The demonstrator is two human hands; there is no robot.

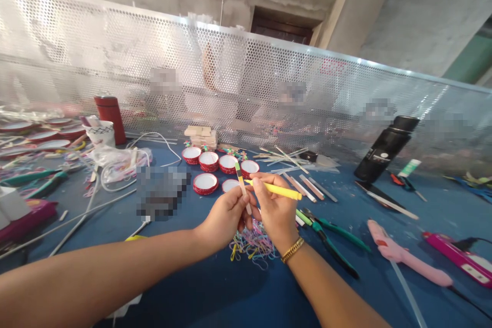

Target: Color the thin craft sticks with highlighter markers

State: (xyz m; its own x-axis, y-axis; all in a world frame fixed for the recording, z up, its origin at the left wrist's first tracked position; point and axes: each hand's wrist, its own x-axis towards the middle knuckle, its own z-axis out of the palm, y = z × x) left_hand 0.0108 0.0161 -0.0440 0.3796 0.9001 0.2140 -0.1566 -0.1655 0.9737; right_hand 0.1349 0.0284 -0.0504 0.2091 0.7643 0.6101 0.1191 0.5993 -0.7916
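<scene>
My left hand pinches a thin wooden craft stick that stands nearly upright. The stick's upper part is coloured green at the end and yellow below. In my right hand is a yellow marker pen, its tip at the yellow band of the stick. Beneath both hands lies a tangle of pastel cords. Just beyond them are several small round red drums with white tops. Green-handled pliers rest to the right of my right hand.
A pink glue gun and magenta power strip lie at right. A black bottle stands near the perforated metal divider. Left are a red thermos, a patterned cup, cables and more pliers. Several markers lie behind my right hand.
</scene>
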